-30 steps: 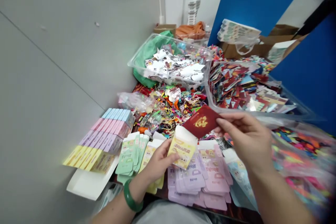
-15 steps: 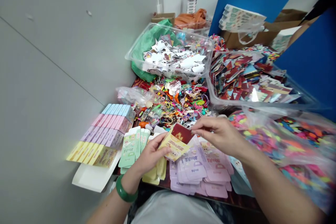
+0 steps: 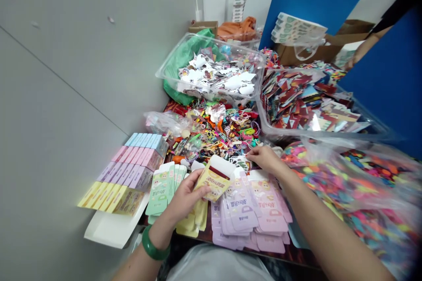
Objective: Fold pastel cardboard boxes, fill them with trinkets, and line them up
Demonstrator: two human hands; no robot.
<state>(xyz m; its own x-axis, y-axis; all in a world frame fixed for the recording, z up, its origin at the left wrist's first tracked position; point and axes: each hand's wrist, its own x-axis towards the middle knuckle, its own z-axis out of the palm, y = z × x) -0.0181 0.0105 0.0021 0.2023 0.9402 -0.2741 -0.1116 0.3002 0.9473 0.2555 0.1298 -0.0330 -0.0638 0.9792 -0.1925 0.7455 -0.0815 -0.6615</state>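
The red card point(image 3: 219, 172) now sits almost wholly inside the yellow printed sleeve point(image 3: 215, 181), and the right hand point(image 3: 264, 160) has let go of it. On the wooden worktop point(image 3: 207, 233), lilac printed packets point(image 3: 240, 215) lie in a loose pile; the right hand, open, fingers lightly curled, hangs just above them. The left hand point(image 3: 183, 197) grips the sleeve over green packets point(image 3: 158, 195), a thin red edge showing at its mouth.

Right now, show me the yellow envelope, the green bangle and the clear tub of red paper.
Yellow envelope point(image 3: 213, 183): head view, printed front.
Green bangle point(image 3: 152, 248): head view, outer curve.
Clear tub of red paper point(image 3: 316, 136): head view, front rim.
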